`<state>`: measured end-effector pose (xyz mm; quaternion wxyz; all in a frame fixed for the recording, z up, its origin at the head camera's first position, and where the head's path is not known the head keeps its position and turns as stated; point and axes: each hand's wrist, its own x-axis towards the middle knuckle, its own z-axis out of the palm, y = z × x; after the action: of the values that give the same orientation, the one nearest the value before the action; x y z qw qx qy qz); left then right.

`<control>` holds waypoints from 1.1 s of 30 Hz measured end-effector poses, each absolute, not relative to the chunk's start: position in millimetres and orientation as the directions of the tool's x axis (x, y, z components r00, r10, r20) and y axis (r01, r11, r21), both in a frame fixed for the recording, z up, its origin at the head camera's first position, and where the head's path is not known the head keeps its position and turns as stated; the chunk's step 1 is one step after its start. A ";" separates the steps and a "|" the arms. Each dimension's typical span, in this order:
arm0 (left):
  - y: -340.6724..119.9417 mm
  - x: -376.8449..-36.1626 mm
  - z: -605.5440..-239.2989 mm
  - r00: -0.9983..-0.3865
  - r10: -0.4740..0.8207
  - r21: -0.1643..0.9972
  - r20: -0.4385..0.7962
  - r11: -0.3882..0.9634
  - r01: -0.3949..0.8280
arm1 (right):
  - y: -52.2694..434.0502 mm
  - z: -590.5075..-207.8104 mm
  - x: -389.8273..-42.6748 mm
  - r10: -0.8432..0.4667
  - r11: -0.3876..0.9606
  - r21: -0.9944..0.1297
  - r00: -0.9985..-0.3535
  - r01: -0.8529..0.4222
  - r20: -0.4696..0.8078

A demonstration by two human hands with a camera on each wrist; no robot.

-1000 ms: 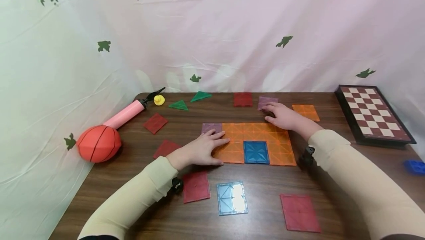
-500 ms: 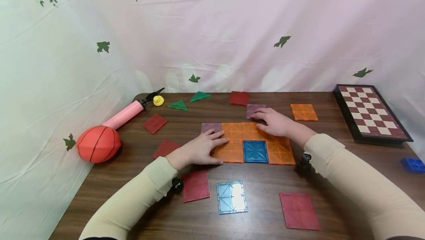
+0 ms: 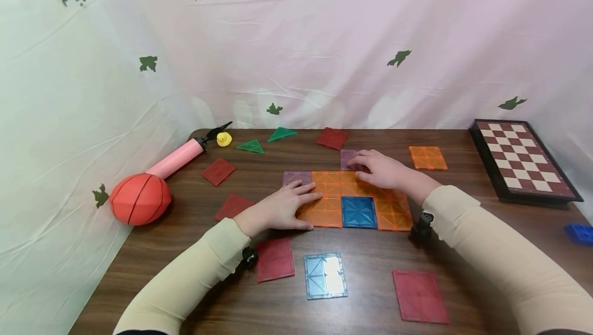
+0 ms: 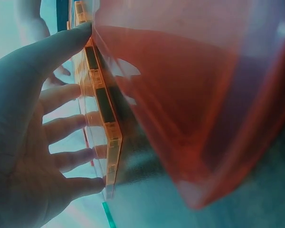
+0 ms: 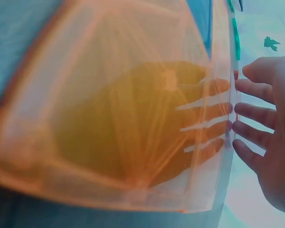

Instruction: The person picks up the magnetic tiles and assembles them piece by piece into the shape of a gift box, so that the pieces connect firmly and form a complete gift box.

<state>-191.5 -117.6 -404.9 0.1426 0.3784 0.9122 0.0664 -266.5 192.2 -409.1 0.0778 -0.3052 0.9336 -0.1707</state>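
The right hand (image 3: 380,171) has travelled leftward and toward the near edge across the upper middle of the frame, and the purple tile (image 3: 349,159) under its fingertips has come with it: from out near the far red tile (image 3: 332,138) it now lies just behind the back edge of the orange tile block (image 3: 330,183), touching or almost touching it. The fingers lie flat and fairly straight on the tile, pressing and sliding it, not curled round it. In the right wrist view they show spread against a tile edge.

The left hand (image 3: 282,208) has stayed where it was, fingers stretched flat over the left end of the block, beside a second purple tile (image 3: 296,177) at the block's upper left corner; it looks to be steadying the flat piece while the other tile closes in.

Within the block sits a blue tile (image 3: 359,212). Further out on the wooden table (image 3: 370,299), a loose orange tile (image 3: 428,157) lies at upper right, a pale blue tile (image 3: 325,275) and more red tiles below.
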 end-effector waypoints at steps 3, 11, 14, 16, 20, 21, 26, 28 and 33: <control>-115.7 -191.9 -404.5 -0.669 0.712 0.225 -0.212 0.702 0.676 | 192.2 -407.5 -270.8 -0.594 0.743 -0.399 -0.804 -0.537 -0.025; -112.8 -192.2 -404.2 -0.665 0.714 0.217 -0.218 0.700 0.680 | 182.5 -402.9 -291.4 -0.570 0.748 -0.429 -0.821 -0.507 -0.024; -112.4 -191.7 -403.9 -0.663 0.716 0.223 -0.216 0.698 0.681 | 173.6 -409.0 -303.1 -0.552 0.770 -0.414 -0.832 -0.484 -0.053; -112.1 -191.3 -404.0 -0.662 0.719 0.224 -0.214 0.696 0.683 | 167.4 -415.0 -310.6 -0.546 0.785 -0.392 -0.835 -0.480 -0.072; -111.9 -190.3 -404.5 -0.659 0.721 0.235 -0.213 0.693 0.682 | 156.7 -422.4 -317.3 -0.572 0.779 -0.368 -0.816 -0.508 -0.085; -112.0 -190.1 -404.5 -0.659 0.721 0.236 -0.214 0.693 0.681 | 154.5 -422.8 -317.1 -0.583 0.772 -0.371 -0.807 -0.517 -0.088; -113.2 -189.5 -403.7 -0.659 0.722 0.238 -0.211 0.692 0.682 | 150.1 -422.5 -311.7 -0.647 0.724 -0.401 -0.754 -0.561 -0.113; -113.7 -189.8 -403.3 -0.657 0.724 0.238 -0.209 0.690 0.684 | 151.1 -421.9 -309.0 -0.668 0.707 -0.407 -0.735 -0.578 -0.117; -115.0 -190.7 -402.7 -0.667 0.712 0.238 -0.217 0.702 0.671 | 155.3 -417.7 -300.3 -0.709 0.670 -0.400 -0.698 -0.625 -0.097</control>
<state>-190.7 -115.0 -402.7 0.1483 0.3798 0.9105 0.0691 -300.3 155.3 -417.7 0.1233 -0.3685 0.9055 -0.1706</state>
